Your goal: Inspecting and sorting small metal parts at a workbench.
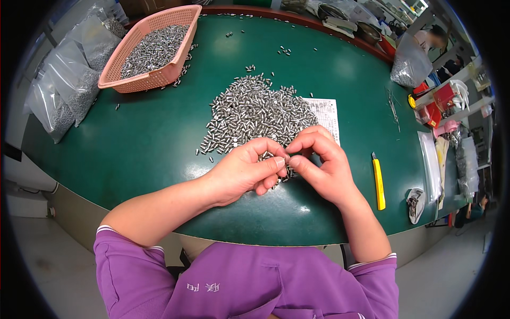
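My left hand (pixel 253 166) and my right hand (pixel 320 160) meet at the near edge of a big heap of small metal pins (pixel 255 114). Both are closed in a pinch, thumb against fingers, with the fingertips nearly touching. Whatever sits between the fingertips is too small or too covered to make out. A few more of the shiny cylindrical pieces show below and between my hands. Partly under the heap's right side lies a printed paper sheet (pixel 328 118).
A pink plastic basket (pixel 146 83) of similar pieces stands at the far left, beside clear bags (pixel 69 85) of them. On the right lie a yellow utility knife (pixel 378 183), thin wire-like tools (pixel 393 109) and a small white pouch (pixel 416 206). A raised red-brown rim (pixel 255 10) edges the green table.
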Demonstrator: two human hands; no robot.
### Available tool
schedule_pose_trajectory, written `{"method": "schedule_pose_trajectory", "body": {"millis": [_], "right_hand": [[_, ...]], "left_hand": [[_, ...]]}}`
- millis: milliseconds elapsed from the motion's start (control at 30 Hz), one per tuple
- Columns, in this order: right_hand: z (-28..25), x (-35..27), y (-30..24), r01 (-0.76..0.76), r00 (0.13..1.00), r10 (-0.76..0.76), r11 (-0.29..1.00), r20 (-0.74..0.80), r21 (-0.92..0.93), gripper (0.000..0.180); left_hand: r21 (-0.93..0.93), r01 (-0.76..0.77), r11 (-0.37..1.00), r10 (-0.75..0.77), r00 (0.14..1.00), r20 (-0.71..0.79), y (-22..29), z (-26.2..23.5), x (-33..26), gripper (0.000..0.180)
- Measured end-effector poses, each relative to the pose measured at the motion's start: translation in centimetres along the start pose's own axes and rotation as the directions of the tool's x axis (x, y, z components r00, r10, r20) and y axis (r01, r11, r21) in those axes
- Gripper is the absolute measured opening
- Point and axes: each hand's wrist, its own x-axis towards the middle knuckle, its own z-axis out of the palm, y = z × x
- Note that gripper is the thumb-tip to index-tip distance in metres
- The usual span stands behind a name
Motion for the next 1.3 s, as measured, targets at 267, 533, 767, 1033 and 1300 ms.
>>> {"method": "schedule_pose_trajectory", "body": {"millis": [267,533,767,1033,1300], "right_hand": [[-2.2,-0.1,0.2,0.053,0.998,-0.033,0.879,0.050,-0.473,0.012],[-2.8,-0.4,-0.2,0.090,0.987,0.000,0.829,0.162,-0.551,0.010],[-2.5,-0.1,-0.6,0.051,0.984,0.037,0.875,0.172,-0.482,0.010],[-0.2,-0.2,-0.9,0.001,1.000,-0.001,0.999,0.028,0.033,0.007],[0.0,-0.4,-0.5,0.034,0.999,-0.035,0.999,-0.002,-0.025,0.007]], "left_hand": [[-0.067,0.049,0.997,-0.047,0.998,0.030,0.3,0.2,-0.1,0.018],[-0.110,0.063,0.992,-0.058,0.997,0.052,0.3,0.1,0.0,0.018],[-0.107,0.050,0.993,-0.045,0.998,0.044,0.2,0.0,0.0,0.018],[-0.034,0.034,0.999,-0.031,0.997,0.074,0.3,0.2,-0.2,0.018],[-0.043,0.049,0.998,-0.048,0.998,0.030,0.1,0.1,-0.1,0.019]]}}
